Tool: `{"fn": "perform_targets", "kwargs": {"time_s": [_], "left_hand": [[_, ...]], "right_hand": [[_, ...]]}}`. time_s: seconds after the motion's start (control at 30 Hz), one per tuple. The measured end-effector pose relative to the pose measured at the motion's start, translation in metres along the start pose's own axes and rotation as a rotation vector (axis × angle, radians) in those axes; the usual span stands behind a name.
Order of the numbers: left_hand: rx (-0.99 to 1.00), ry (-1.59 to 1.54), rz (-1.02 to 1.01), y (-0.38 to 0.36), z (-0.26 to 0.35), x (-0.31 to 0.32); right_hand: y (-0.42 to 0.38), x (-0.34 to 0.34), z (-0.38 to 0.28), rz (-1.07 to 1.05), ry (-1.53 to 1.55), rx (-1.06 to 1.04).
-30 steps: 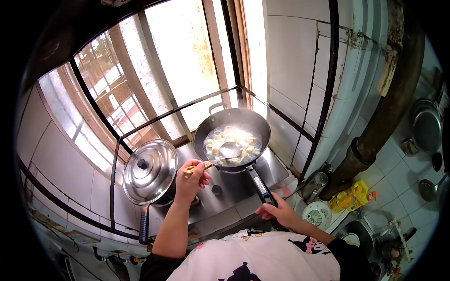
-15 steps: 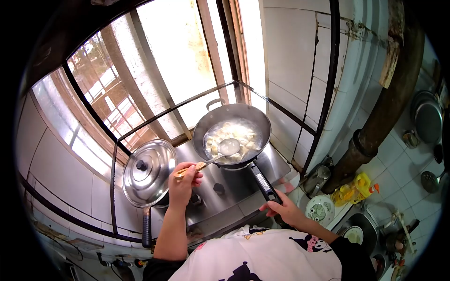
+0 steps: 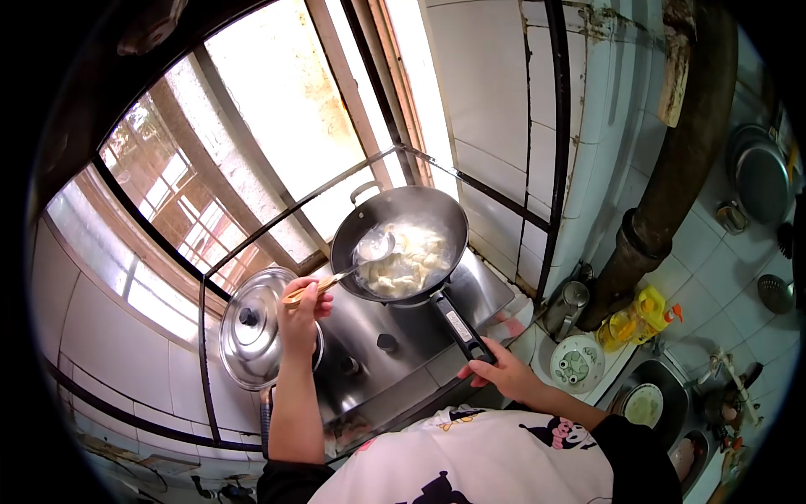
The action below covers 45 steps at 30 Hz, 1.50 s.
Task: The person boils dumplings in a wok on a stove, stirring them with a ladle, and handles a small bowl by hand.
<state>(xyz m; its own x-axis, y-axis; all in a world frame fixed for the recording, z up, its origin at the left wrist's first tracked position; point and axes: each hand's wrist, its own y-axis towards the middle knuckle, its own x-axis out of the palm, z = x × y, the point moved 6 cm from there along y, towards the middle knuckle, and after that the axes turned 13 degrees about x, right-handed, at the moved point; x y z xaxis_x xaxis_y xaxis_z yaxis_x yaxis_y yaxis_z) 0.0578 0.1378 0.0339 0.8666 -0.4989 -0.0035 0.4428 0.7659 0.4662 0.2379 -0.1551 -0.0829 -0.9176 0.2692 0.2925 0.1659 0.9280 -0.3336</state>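
Observation:
A dark wok point(image 3: 340, 267) sits on the stove with pale dumplings point(image 3: 411, 267) in steaming, bubbling water. My left hand point(image 3: 304, 315) is closed around the light brown handle of a ladle point(image 3: 342, 275). The ladle's round bowl is in the water at the wok's left side, beside the dumplings. My right hand point(image 3: 501, 374) grips the end of the wok's long black handle point(image 3: 460, 326). Steam and glare blur the far part of the water.
Left of the wok, a shiny lid point(image 3: 256, 323) covers another pan. The steel stovetop point(image 3: 420, 357) has black knobs. A black metal frame and a window stand behind. To the right are a patterned bowl point(image 3: 575, 363), yellow bottles point(image 3: 634, 319) and a sink point(image 3: 659, 378).
The ladle's bowl has moved from the near middle of the wok to its left side, and my left hand with it. My right hand stays on the wok handle. The view has shifted slightly.

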Motion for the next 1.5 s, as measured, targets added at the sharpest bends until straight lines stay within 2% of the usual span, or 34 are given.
{"fn": "perform_targets", "kwargs": {"time_s": [0.3,0.53,0.7,0.83,1.0,1.2,1.33,1.5], "left_hand": [[0.008,-0.108,-0.081,-0.005,-0.007,0.038],[-0.053,-0.087,-0.083,-0.034,0.024,-0.007],[-0.025,-0.023,-0.065,-0.027,0.031,-0.033],[0.062,0.138,-0.106,-0.009,0.021,-0.014],[0.082,0.134,-0.133,-0.007,0.019,0.024],[0.068,0.111,-0.116,-0.015,0.035,0.015],[0.153,0.198,-0.082,-0.008,0.035,0.005],[0.075,0.058,0.019,0.009,0.011,0.02]], "right_hand": [[0.003,-0.001,0.004,0.021,0.021,-0.015],[0.003,0.001,0.006,0.028,0.046,-0.007],[0.003,0.002,0.003,0.046,-0.009,-0.002],[0.002,0.001,0.003,0.053,0.017,0.019],[0.001,0.0,0.003,0.045,-0.009,0.012],[-0.001,0.0,0.003,0.021,0.003,-0.009],[0.001,-0.001,0.003,-0.006,0.027,-0.022],[0.003,-0.002,-0.002,-0.017,-0.019,-0.025]]}}
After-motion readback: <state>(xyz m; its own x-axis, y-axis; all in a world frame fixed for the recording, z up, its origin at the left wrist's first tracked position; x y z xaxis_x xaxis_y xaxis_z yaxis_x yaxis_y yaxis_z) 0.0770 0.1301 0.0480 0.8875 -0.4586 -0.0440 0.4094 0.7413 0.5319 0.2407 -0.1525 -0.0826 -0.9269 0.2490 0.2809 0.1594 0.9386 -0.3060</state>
